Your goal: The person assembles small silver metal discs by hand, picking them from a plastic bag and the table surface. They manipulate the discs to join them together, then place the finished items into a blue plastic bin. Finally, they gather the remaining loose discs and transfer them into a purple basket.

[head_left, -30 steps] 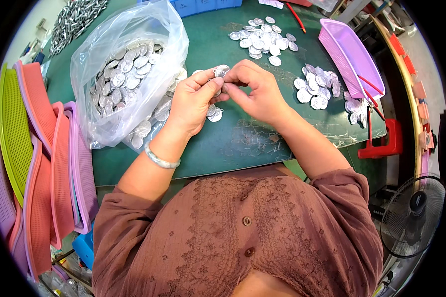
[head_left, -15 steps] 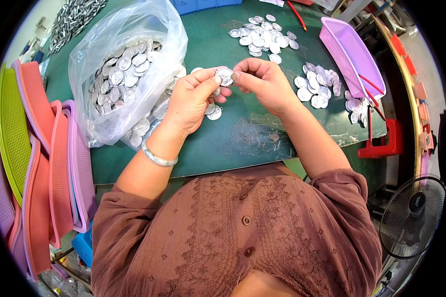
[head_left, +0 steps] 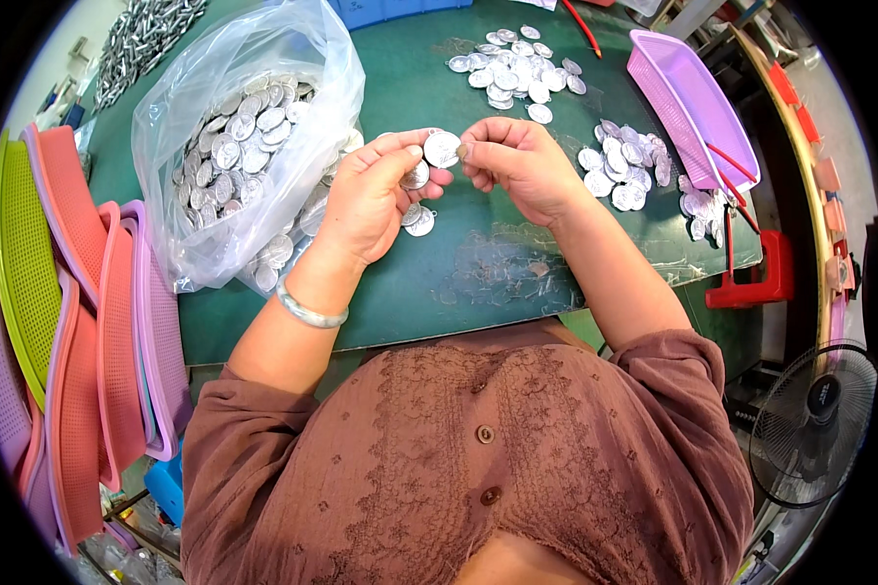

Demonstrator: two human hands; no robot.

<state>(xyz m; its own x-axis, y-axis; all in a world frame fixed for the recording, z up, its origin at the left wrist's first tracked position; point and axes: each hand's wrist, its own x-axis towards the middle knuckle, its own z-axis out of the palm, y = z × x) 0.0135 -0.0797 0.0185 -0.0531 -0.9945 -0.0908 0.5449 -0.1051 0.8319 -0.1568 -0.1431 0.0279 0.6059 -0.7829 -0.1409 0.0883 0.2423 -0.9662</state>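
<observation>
My left hand [head_left: 373, 185] is closed around a few round silver medallions with small loops. One medallion [head_left: 442, 149] stands out between its thumb and fingers, face up. A second medallion [head_left: 416, 176] lies lower against the fingers. My right hand [head_left: 517, 161] pinches at the right edge of the upper medallion, where a tiny brownish bit shows at the thumb tip; what it is I cannot make out. Beneath my left hand, loose medallions [head_left: 419, 222] rest on the green table [head_left: 380, 302]. To the left, a clear plastic bag [head_left: 307, 58] gapes wide, full of such medallions [head_left: 254, 132].
Medallion piles lie at the far middle [head_left: 517, 76] and right [head_left: 619, 168]. A purple basket [head_left: 688, 117] with red-handled tools stands right. Stacked plastic baskets [head_left: 73, 292] crowd the left. A blue crate [head_left: 400, 10] and metal parts [head_left: 141, 49] sit behind; a fan [head_left: 819, 419] stands lower right.
The medallion between my hands has turned slightly, its face now brighter. More of the second medallion shows below it. Both hands stay in nearly the same place.
</observation>
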